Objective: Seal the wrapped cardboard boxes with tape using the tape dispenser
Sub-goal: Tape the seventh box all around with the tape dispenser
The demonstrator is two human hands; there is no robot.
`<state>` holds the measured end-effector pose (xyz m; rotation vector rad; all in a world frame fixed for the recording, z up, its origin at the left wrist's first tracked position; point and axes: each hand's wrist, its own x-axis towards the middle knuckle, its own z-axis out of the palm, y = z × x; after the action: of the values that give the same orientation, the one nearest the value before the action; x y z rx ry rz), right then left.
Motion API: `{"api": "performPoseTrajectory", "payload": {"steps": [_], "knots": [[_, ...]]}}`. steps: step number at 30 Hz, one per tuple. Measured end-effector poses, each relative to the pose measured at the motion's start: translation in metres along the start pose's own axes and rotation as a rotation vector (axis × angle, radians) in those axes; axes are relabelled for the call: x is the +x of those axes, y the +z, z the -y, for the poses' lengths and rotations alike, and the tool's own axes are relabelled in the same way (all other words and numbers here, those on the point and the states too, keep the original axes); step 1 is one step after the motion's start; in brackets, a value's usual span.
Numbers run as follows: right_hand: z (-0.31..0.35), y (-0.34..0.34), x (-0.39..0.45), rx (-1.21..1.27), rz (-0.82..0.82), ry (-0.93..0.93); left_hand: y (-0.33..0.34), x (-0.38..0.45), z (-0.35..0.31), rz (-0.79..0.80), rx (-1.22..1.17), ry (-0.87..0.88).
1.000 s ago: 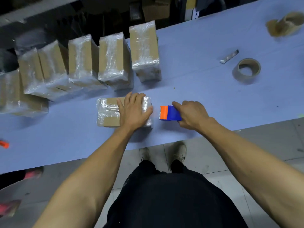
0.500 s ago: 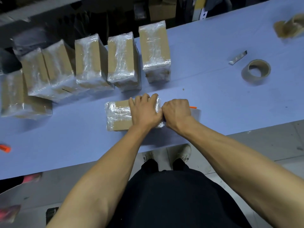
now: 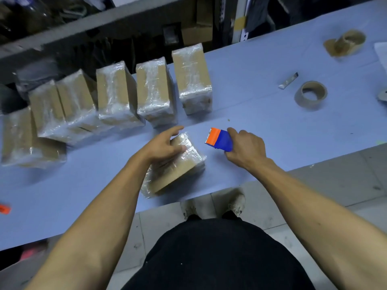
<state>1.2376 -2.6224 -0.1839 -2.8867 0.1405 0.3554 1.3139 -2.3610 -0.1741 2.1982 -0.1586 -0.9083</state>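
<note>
A plastic-wrapped cardboard box (image 3: pixel 178 170) lies at an angle near the front edge of the blue table (image 3: pixel 272 126). My left hand (image 3: pixel 165 145) rests on its far end, thumb along the top and fingers reaching over the far edge. Just to the right, my right hand (image 3: pixel 245 149) grips a blue and orange tape dispenser (image 3: pixel 219 139), held a little apart from the box with its orange end pointing left. Behind stands a row of several wrapped boxes (image 3: pixel 152 91).
A brown tape roll (image 3: pixel 311 97) and a small metal blade (image 3: pixel 289 80) lie at the right. Crumpled brown tape (image 3: pixel 345 45) sits at the far right corner. An orange object (image 3: pixel 4 209) lies at the left edge. Dark shelving runs behind the table.
The box has turned from lying crosswise to an angled position and sits closer to the front edge. My right hand has pulled the dispenser off the box and to the right.
</note>
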Motion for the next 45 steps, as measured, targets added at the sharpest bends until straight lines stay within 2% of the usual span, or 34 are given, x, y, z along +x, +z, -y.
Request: {"api": "performPoseTrajectory", "payload": {"steps": [4, 6, 10, 13, 17, 20, 22, 24, 27, 34, 38, 41, 45], "knots": [[0.000, -0.015, 0.006, 0.124, -0.092, 0.029, 0.041, -0.008, 0.000, -0.312, -0.154, -0.062], [-0.002, -0.023, 0.009, 0.058, -0.132, -0.001, 0.069, -0.012, -0.002, -0.409, -0.286, -0.072], [-0.020, -0.034, 0.010, -0.119, -0.154, 0.034, 0.085, -0.007, -0.009, -0.412, -0.416, -0.049], [-0.031, -0.047, 0.014, -0.047, -0.209, 0.111, 0.085, -0.007, -0.010, -0.406, -0.453, -0.069], [-0.022, -0.063, 0.016, 0.162, -0.256, -0.024, 0.079, -0.007, -0.023, -0.452, -0.449, -0.160], [-0.010, -0.069, 0.017, 0.264, -0.275, -0.154, 0.058, -0.005, -0.049, -0.557, -0.377, -0.078], [-0.003, -0.073, 0.017, 0.283, -0.272, -0.238, 0.037, -0.009, -0.068, -0.491, -0.559, 0.031], [0.002, -0.077, 0.020, 0.277, -0.271, -0.285, 0.018, -0.014, -0.082, -0.343, -0.742, 0.045], [0.006, -0.081, 0.021, 0.287, -0.284, -0.316, 0.006, -0.019, -0.089, -0.183, -0.819, 0.043], [0.012, -0.082, 0.020, 0.303, -0.256, -0.357, 0.008, -0.016, -0.087, -0.302, -0.835, 0.037], [0.014, -0.084, 0.017, 0.247, -0.226, -0.366, 0.016, -0.014, -0.081, -0.334, -0.664, 0.015], [0.014, -0.084, 0.016, 0.214, -0.192, -0.361, 0.021, -0.013, -0.077, -0.313, -0.709, 0.009], [0.016, -0.085, 0.015, 0.176, -0.177, -0.352, 0.025, -0.011, -0.076, -0.367, -0.765, 0.002]]}}
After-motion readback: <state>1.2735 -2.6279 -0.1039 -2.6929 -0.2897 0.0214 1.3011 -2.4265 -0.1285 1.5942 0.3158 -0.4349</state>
